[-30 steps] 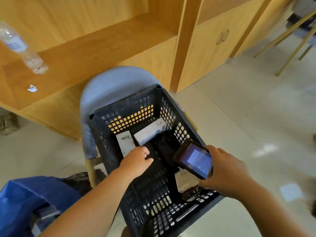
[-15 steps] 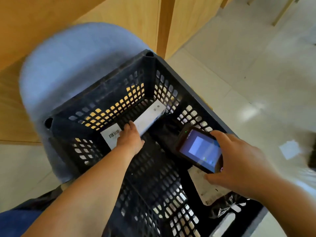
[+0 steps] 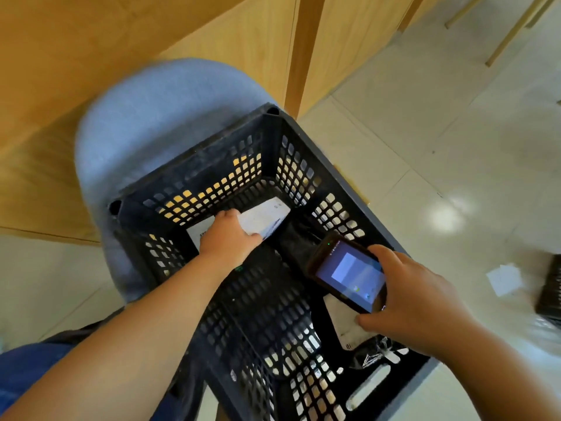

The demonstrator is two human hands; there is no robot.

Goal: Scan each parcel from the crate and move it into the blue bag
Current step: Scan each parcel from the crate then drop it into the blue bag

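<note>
A black slatted crate (image 3: pixel 194 174) stands on a grey-blue chair (image 3: pixel 151 117). My left hand (image 3: pixel 227 238) reaches down to the crate's far end and grips a white box parcel (image 3: pixel 264 218). A second white parcel with a barcode label (image 3: pixel 198 232) lies just left of that hand, mostly hidden by it. My right hand (image 3: pixel 416 302) holds a handheld scanner (image 3: pixel 349 273) with a lit screen over the crate's right side. Beneath it lie a black bag parcel (image 3: pixel 299 238) and a white labelled parcel (image 3: pixel 346 329). A corner of the blue bag (image 3: pixel 21 369) shows at the lower left.
Wooden cabinets (image 3: pixel 343 41) stand behind the chair. Pale tiled floor (image 3: pixel 425 147) spreads to the right, with a scrap of white paper (image 3: pixel 504 279) and a dark object (image 3: pixel 549 287) at the right edge. Wooden furniture legs (image 3: pixel 507 34) cross the top right.
My left hand has gone deeper toward the crate's far end and closed on the white box. The camera tilted down, and my right hand kept the scanner over the crate.
</note>
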